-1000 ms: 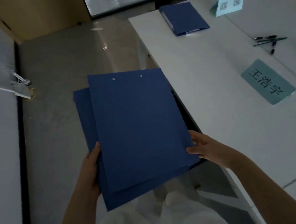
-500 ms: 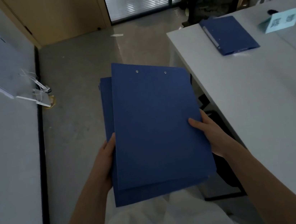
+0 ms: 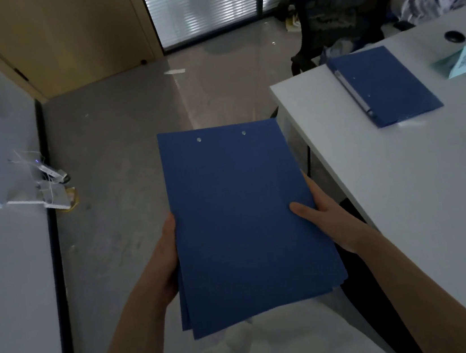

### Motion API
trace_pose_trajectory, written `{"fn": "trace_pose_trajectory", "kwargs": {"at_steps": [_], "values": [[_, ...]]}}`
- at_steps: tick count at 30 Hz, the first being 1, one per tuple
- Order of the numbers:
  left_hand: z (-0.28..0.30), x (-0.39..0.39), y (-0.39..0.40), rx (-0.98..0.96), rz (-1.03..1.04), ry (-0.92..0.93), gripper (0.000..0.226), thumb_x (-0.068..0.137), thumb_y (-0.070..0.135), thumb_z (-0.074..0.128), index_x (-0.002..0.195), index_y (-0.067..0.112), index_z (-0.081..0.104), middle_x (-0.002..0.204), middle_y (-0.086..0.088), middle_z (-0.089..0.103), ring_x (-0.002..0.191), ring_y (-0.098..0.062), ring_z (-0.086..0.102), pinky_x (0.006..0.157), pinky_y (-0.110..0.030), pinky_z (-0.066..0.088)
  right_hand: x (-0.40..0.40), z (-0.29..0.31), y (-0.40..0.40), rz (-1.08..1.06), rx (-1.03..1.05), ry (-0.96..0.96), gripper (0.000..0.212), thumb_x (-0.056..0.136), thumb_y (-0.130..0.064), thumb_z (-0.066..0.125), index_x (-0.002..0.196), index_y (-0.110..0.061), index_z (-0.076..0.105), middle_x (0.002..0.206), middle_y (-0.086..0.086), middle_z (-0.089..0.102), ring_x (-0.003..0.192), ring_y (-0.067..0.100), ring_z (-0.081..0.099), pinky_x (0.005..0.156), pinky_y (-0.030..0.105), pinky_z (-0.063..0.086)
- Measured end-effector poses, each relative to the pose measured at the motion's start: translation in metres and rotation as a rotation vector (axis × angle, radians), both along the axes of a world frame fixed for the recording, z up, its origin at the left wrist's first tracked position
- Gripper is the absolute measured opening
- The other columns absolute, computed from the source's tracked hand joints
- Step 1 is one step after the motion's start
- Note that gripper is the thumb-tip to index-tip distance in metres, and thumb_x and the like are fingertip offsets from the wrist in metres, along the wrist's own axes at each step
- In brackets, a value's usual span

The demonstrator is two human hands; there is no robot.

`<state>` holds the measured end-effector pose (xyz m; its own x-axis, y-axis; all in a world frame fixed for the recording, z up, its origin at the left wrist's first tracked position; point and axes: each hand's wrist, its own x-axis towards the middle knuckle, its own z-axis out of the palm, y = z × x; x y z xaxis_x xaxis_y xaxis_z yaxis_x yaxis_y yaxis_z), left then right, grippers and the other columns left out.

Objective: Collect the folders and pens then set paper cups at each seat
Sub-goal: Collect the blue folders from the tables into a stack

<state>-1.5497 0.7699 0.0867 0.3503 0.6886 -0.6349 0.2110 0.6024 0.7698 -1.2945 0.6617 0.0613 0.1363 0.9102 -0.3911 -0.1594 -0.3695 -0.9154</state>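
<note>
We held a stack of folders (image 3: 243,219) flat before us, left hand (image 3: 164,262) and right hand (image 3: 324,217) gripping its side edges. Thin, stiff and probably slick, it seemed best clamped there. Another folder (image 3: 385,85) lay on the table (image 3: 404,183).

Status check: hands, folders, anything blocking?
Left hand and right hand grip the blue folder stack by its sides. One more folder lies on the white table. Nothing blocking it.
</note>
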Motion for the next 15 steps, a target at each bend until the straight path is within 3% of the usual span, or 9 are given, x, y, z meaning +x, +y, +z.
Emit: {"fn": "trace_pose_trajectory", "kwargs": {"at_steps": [4, 6, 10, 15], "values": [[0.003, 0.039, 0.067, -0.075, 0.050, 0.024, 0.057, 0.086, 0.070, 0.031, 0.106, 0.028, 0.064, 0.088, 0.006, 0.077, 0.076, -0.013, 0.074, 0.066, -0.034, 0.052, 0.025, 0.000, 0.061, -0.152, 0.022, -0.098, 0.055, 0.093, -0.029, 0.057, 0.135, -0.054, 0.030, 0.128, -0.029, 0.050, 0.113, 0.000, 0.058, 0.085, 0.027, 0.056], [0.006, 0.059, 0.103, -0.083, 0.042, 0.028, 0.054, 0.090, 0.068, 0.032, 0.109, 0.028, 0.063, 0.091, 0.005, 0.077, 0.079, -0.015, 0.074, 0.066, -0.035, 0.053, 0.042, 0.002, 0.092, -0.205, 0.024, -0.145, 0.055, 0.093, -0.027, 0.058, 0.136, -0.049, 0.032, 0.128, -0.027, 0.050, 0.110, -0.005, 0.058, 0.088, 0.025, 0.055], [0.009, 0.096, 0.169, -0.124, 0.031, 0.027, 0.050, 0.090, 0.066, 0.038, 0.111, 0.029, 0.063, 0.094, 0.004, 0.077, 0.083, -0.018, 0.074, 0.067, -0.037, 0.054, 0.074, 0.008, 0.148, -0.274, 0.018, -0.191, 0.054, 0.094, -0.022, 0.056, 0.137, -0.042, 0.031, 0.121, -0.030, 0.049, 0.095, -0.020, 0.057, 0.074, 0.008, 0.052], [0.002, 0.133, 0.243, -0.222, -0.006, 0.039, 0.040, 0.089, 0.052, 0.057, 0.112, 0.021, 0.065, 0.098, -0.006, 0.077, 0.087, -0.029, 0.073, 0.074, -0.045, 0.055, 0.102, 0.001, 0.208, -0.324, 0.004, -0.293, 0.059, 0.094, -0.022, 0.057, 0.145, -0.035, 0.031, 0.135, -0.017, 0.050, 0.116, -0.001, 0.054, 0.092, 0.023, 0.051]]}}
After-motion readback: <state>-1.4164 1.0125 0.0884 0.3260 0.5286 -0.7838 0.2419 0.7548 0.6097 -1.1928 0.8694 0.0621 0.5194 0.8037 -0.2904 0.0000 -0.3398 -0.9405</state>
